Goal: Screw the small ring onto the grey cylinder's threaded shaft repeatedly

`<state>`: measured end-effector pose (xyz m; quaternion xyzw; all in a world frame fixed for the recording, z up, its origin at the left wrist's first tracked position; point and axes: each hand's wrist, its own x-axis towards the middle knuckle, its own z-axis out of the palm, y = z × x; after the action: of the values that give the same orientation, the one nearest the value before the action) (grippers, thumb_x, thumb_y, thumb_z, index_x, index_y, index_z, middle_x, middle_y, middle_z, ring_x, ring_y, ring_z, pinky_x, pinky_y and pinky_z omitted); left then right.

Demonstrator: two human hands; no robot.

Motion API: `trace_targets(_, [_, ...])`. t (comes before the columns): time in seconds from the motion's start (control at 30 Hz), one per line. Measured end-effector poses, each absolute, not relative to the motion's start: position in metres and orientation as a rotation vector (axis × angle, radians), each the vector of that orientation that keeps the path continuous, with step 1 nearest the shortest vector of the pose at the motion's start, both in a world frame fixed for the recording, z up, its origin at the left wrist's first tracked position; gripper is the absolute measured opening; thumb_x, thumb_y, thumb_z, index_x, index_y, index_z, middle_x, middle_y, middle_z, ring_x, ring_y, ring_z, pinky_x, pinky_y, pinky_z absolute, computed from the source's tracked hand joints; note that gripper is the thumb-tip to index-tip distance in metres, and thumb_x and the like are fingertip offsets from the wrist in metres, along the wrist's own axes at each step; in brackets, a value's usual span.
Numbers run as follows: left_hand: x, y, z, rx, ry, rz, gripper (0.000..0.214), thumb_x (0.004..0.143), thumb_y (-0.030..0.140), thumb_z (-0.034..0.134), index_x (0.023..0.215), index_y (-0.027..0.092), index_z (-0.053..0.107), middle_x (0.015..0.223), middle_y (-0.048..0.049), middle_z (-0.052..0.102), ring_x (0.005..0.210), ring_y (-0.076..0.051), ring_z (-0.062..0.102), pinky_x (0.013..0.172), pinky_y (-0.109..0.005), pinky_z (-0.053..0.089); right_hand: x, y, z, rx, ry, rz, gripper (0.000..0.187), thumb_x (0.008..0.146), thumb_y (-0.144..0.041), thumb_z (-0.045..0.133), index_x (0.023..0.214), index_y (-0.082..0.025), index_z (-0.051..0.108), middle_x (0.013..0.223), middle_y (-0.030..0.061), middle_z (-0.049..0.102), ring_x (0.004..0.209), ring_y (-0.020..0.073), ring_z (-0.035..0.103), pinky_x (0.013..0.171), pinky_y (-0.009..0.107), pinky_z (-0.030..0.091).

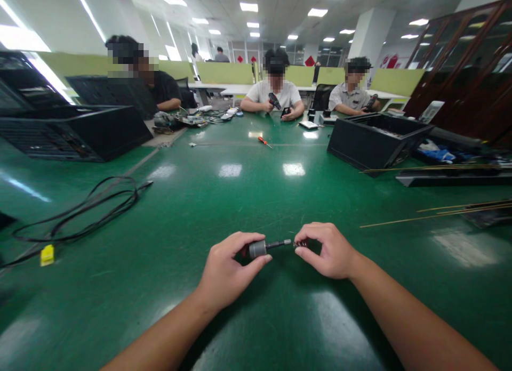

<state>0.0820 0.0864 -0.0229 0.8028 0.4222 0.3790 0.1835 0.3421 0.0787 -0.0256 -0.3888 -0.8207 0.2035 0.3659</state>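
So we've got a grey metal cylinder (258, 249) over the green tabletop (224, 200), its thin shaft (279, 244) running rightward, tip just short of a small coiled piece (301, 244). Our left hand (228, 267) clamps the cylinder; our right hand (328, 251), just past the shaft's tip, pinches the coil.

A grey, metallic-looking cylindrical tool with a slim dark shaft (258, 248) lies nearly level, its body pinched between the left hand's (228, 267) thumb and fingers, its silvery tip pointing right and slightly upward. Just beyond that tip, apart from it, a small dark reddish-brown, coil-like piece (301, 243) sits partly hidden in the right hand's (332, 251) fingertips.
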Motion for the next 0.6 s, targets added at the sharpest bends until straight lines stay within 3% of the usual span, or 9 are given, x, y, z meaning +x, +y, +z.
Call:
trace_targets(0.27, [0.084,0.091,-0.020,1.978,1.263,1.048,0.027,0.078,0.032,0.076,0.100,0.019,0.066,0.095,-0.0046,0.074,0.086,-0.021,0.072,0.081,-0.034,0.056,0.332,0.085,-0.040,-0.951,-1.977,0.686,0.006,0.083,-0.021,0.065,0.081,-0.017,0.067,0.075,0.0034,0.070,0.069,0.0162,0.064,0.068,0.027,0.049])
trace_targets(0.4, [0.084,0.095,-0.025,1.801,1.224,1.042,0.034,0.078,0.032,0.076,0.104,0.018,0.059,0.097,-0.0058,0.074,0.090,-0.022,0.074,0.085,-0.036,0.058,0.322,0.091,-0.052,-1.035,-1.806,0.730,0.011,0.083,-0.025,0.063,0.076,-0.017,0.066,0.063,0.0009,0.062,0.058,0.0138,0.056,0.056,0.024,0.044])
trace_targets(0.5, [0.085,0.097,-0.028,1.815,1.241,1.013,0.042,0.078,0.031,0.077,0.115,0.018,0.061,0.102,-0.0073,0.075,0.091,-0.022,0.074,0.088,-0.037,0.058,0.318,0.093,-0.055,-1.039,-1.768,0.739,0.012,0.082,-0.027,0.063,0.076,-0.016,0.067,0.061,0.0005,0.060,0.057,0.0134,0.054,0.056,0.023,0.043])
trace_targets(0.6, [0.084,0.098,-0.025,1.898,1.275,0.984,0.037,0.081,0.035,0.074,0.115,0.020,0.068,0.102,-0.0069,0.076,0.087,-0.021,0.074,0.086,-0.038,0.059,0.318,0.092,-0.054,-1.004,-1.774,0.756,0.012,0.082,-0.026,0.063,0.077,-0.016,0.067,0.062,0.0004,0.060,0.057,0.0129,0.054,0.056,0.024,0.043])
